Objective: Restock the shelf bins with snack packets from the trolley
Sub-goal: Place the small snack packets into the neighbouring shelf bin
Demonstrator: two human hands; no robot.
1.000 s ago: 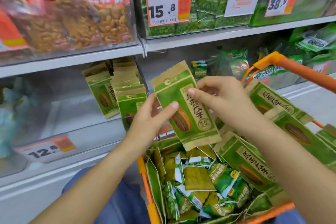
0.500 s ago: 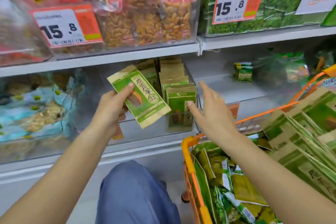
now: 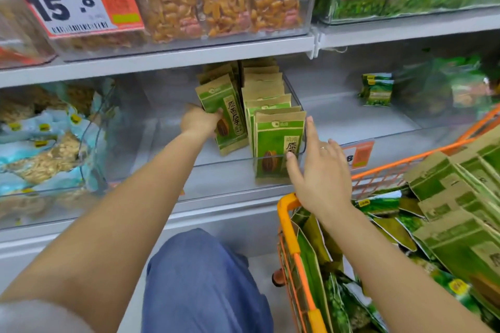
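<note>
**A packet is being put into the bin**

A green snack packet [image 3: 226, 116] is being held by the left hand [image 3: 198, 121] inside the clear shelf bin [image 3: 230, 170]. The packet is being pinched near its left edge, with the thumb lying across its front and the other fingers hidden behind it (how they are curled cannot be told). It is being kept upright, leaning a little, probably so that it can be stood like the rest.

Just to its right, a row of the same packets [image 3: 273, 127] is standing on end, one behind another. That neat row is likely being copied, so the fronts can be seen by shoppers.

The right hand [image 3: 322, 170] is being held open at the bin's right front corner, with its fingers straight and a little spread. The thumb is touching the front packet of the row, perhaps so the row is not knocked over. Nothing is being gripped by it.

More packets are waiting in the orange trolley [image 3: 290, 224] below, so much of the job is probably still to be done.
</note>
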